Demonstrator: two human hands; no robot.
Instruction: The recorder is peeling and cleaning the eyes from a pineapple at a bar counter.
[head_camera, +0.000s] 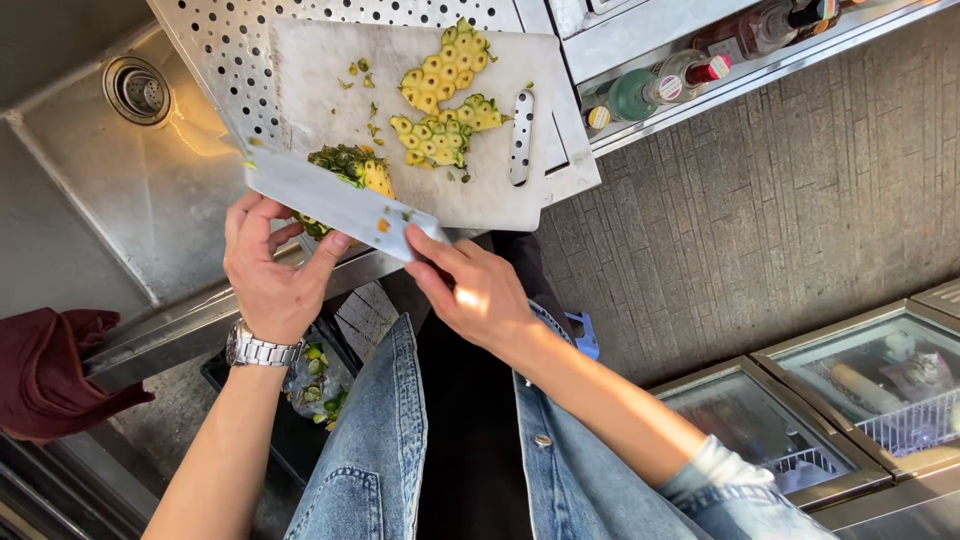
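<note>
Person stands at a steel counter, cutting a pineapple (350, 170) on a white cutting board (500, 190). The fruit sits at the near left corner of the board, partly under a wide cleaver blade (330, 200).

Right hand (470, 295) is closed around the cleaver's handle end, fingers wrapped, handle itself mostly covered. Left hand (270, 270) is at the near edge of the board, fingers curled up against the pineapple and the flat of the blade, steadying; can't tell whether it truly grips the fruit or just presses it.

Doing this step well, as a judgement: keep left fingertips tucked back from the edge, hold the fruit firm so it doesn't roll, and keep the blade flat and controlled. Fruit is close to the board's corner, so sliding it further onto the board would likely be safer.

Also on the board: three strips of cut rind (445, 65), yellow with green eyes, at the far side, and a small spotted-handle knife (521, 135) to the right. Sink (135, 90) at far left, bottles (690, 75) on a shelf at far right, a bin with scraps (315, 385) below the counter.

Hidden or unclear: most of the pineapple behind the blade, the cutting edge, the cleaver handle, bin contents blurry. Dark red cloth (50, 365) at left is cut off.
</note>
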